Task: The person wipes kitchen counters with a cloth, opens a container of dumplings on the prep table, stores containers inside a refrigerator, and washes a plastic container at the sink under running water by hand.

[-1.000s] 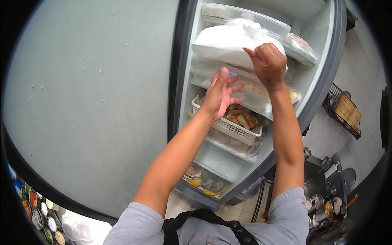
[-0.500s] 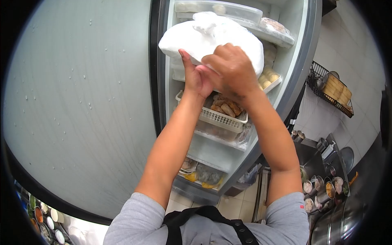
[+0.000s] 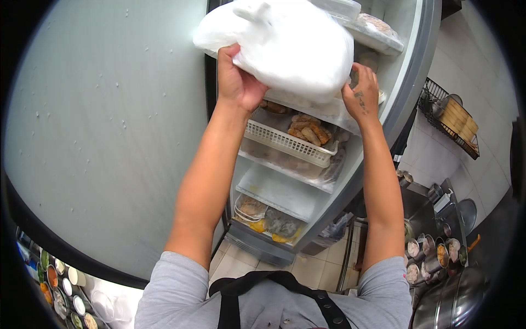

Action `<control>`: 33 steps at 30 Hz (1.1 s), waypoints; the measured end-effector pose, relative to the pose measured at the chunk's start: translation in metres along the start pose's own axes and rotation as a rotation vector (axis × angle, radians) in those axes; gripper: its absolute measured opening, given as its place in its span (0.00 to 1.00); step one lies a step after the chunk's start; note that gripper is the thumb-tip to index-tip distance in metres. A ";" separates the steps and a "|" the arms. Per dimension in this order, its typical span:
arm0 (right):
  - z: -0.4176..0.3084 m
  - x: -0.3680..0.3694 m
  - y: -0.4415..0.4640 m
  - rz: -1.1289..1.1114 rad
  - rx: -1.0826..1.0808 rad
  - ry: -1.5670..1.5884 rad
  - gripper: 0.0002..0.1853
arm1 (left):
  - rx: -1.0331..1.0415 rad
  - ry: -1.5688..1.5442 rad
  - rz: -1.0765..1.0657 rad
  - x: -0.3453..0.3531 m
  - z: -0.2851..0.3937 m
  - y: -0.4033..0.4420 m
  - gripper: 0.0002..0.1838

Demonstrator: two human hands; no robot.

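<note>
While the red sleeve tag point(image 3: 405, 276) is too small to read, left hand point(image 3: 241, 82) grasping a white bag point(image 3: 293, 49), right hand point(image 3: 362, 96) with fingers bent at its edge, gripping or not I cannot tell, open refrigerator point(image 3: 279, 189) behind the bag.

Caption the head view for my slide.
Left hand grips a white bag, right hand at its side, before an open fridge.

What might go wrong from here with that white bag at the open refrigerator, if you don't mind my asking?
The white bag might slip: the left hand grips its lower left edge, while the right hand is only at its right edge. If dropped, it could strike the basket of browned food below.
</note>
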State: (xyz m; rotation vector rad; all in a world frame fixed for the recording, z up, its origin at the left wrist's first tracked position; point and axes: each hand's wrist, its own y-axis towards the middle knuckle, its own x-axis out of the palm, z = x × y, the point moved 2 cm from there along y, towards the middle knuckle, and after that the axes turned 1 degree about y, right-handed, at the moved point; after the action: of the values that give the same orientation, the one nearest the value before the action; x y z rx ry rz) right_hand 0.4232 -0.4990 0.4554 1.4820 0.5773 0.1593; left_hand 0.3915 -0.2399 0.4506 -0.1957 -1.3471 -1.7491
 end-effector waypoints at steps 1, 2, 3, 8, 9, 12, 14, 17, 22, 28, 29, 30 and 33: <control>-0.003 0.005 0.004 -0.032 -0.053 -0.032 0.23 | 0.019 0.043 0.007 -0.004 0.004 -0.003 0.38; -0.001 0.014 0.006 -0.067 -0.173 -0.065 0.22 | 0.040 0.005 0.033 -0.011 0.006 -0.014 0.36; -0.003 0.018 0.007 -0.129 -0.182 -0.094 0.20 | 0.010 -0.055 0.053 -0.020 0.007 -0.027 0.35; 0.000 0.045 0.022 -0.054 -0.347 -0.157 0.24 | -0.019 0.070 0.226 -0.054 0.013 -0.140 0.38; -0.004 0.046 0.026 -0.037 -0.357 -0.142 0.27 | 0.028 -0.006 0.209 -0.069 0.006 -0.156 0.37; -0.005 0.044 0.045 -0.057 -0.236 -0.133 0.28 | -0.120 -0.001 0.185 -0.103 -0.016 -0.182 0.39; -0.007 0.041 0.059 -0.084 -0.138 -0.097 0.29 | -0.171 -0.031 0.238 -0.117 -0.026 -0.185 0.38; -0.019 0.027 0.067 0.056 -0.220 -0.039 0.29 | -0.162 -0.010 0.228 -0.115 -0.031 -0.175 0.37; -0.051 -0.062 0.092 0.241 -0.205 -0.027 0.29 | -0.134 -0.050 0.218 -0.073 -0.012 -0.139 0.35; -0.085 -0.186 0.094 0.194 -0.092 0.019 0.25 | -0.128 0.068 0.093 -0.033 -0.018 -0.035 0.37; -0.087 -0.202 0.088 0.243 -0.103 -0.017 0.24 | -0.106 0.081 0.084 -0.023 -0.021 -0.025 0.39; -0.088 -0.217 0.081 0.272 -0.065 -0.039 0.24 | -0.134 0.107 0.089 -0.026 -0.030 -0.011 0.39; -0.076 -0.270 0.056 0.251 -0.067 -0.183 0.13 | -0.285 0.328 0.234 -0.043 -0.047 0.010 0.43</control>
State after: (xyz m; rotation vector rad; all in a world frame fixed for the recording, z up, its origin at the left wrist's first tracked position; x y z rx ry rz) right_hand 0.1713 -0.5450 0.5829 1.4818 0.2354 0.2328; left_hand 0.4420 -0.2559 0.4133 -0.2046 -0.8046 -1.6808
